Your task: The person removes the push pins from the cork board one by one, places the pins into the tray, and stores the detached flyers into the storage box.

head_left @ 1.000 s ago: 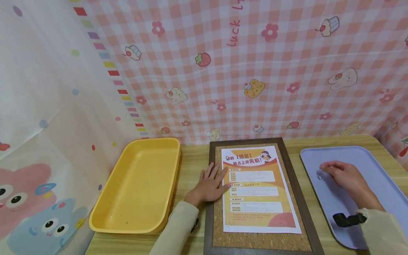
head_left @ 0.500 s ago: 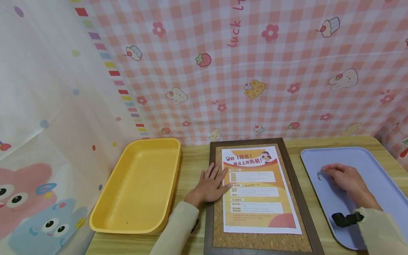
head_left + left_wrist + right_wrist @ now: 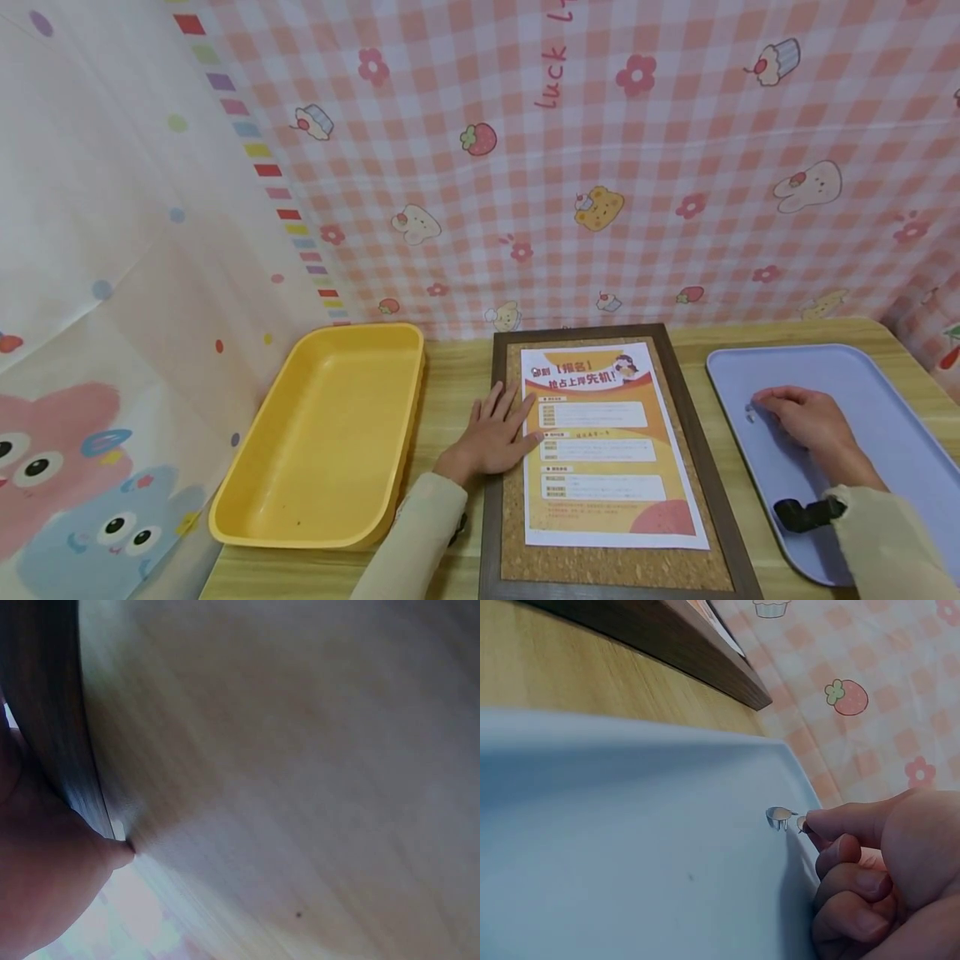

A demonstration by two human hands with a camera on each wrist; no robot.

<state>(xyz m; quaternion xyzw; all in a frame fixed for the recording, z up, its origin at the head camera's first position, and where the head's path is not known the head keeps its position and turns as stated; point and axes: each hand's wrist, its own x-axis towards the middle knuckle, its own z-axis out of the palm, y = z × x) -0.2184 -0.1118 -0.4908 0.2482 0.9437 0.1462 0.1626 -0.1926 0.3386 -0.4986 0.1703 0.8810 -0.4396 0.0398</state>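
A: Quick pass, nearest first?
B: Framed cork board (image 3: 615, 571), lower centre of the head frame, printed sheet (image 3: 600, 467) lying on it. Yellow tray (image 3: 337, 442), lower left.

A: Left hand (image 3: 491, 437)?
B: Just left of the sheet. Flat, fingers spread, gripping nothing; palm over the board's left side, two tips over the sheet's edge.
A: Risk there?
B: Sheet could slip or skew if that hand drags or lifts. Can't tell if anything fastens it.

A: Right hand (image 3: 813, 421)?
B: Right side of the frame, over the blue tray (image 3: 877, 408). Fingers curled, thumb and fingertip seemingly pinching a small metal piece (image 3: 802, 824), right of centre in the right wrist view.
A: Any others?
B: Another shiny piece (image 3: 779, 816) on the tray, just left of the fingertips. Looks pronged.
A: What goes wrong?
B: Tiny thing, tip-only hold: could slip and drop, likely from an off-centre pinch. Could nudge its neighbour, they're so close. If those prongs are sharp, a careless press might prick.

A: Farthest?
B: Checked curtain (image 3: 555, 242), top of frame.
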